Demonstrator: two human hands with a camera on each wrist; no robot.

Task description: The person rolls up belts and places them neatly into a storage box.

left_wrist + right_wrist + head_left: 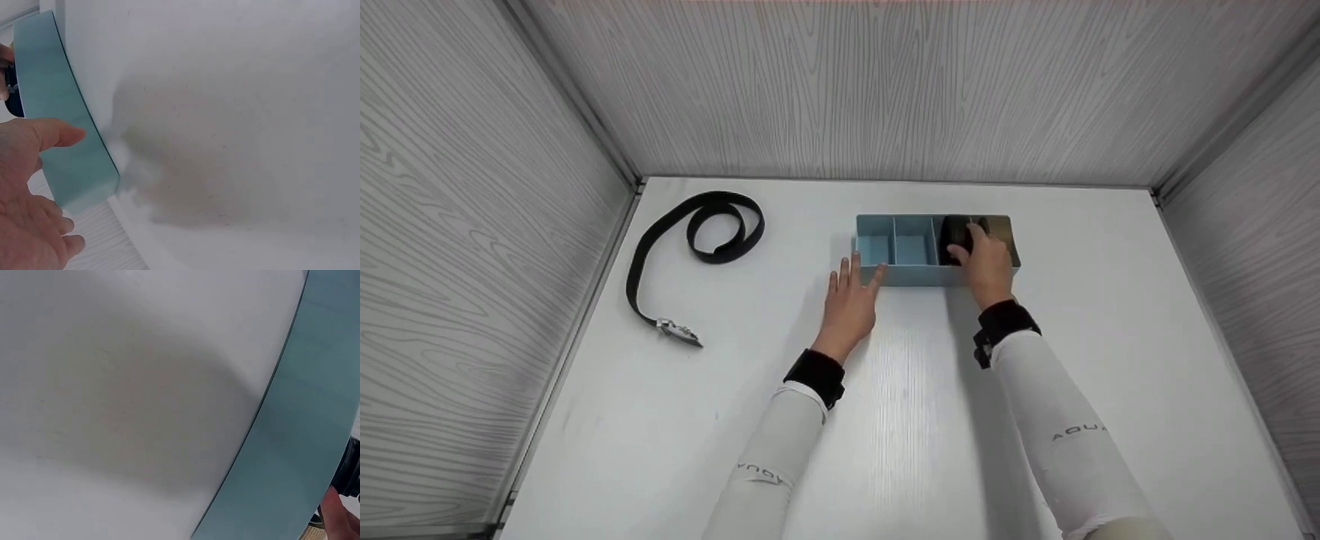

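A blue-green divided box (919,276) stands toward the back of the table. My left hand (851,304) is at its front left corner, fingers extended and thumb against the front wall, as the left wrist view also shows. Over the third compartment, my right hand (988,270) pinches a black rolled belt (955,236) between thumb and fingers. The roll sits down in the box, and the right wrist view shows its layered edge (350,464) beyond the wall. A brownish item (1002,228) fills the rightmost compartment, partly hidden by the right hand.
Another black belt (634,274) lies on the left of the table, its end curled into a loose coil and its silver buckle (675,330) toward me. Grey wood-grain panels (840,97) enclose the white table (915,420) at the back and both sides.
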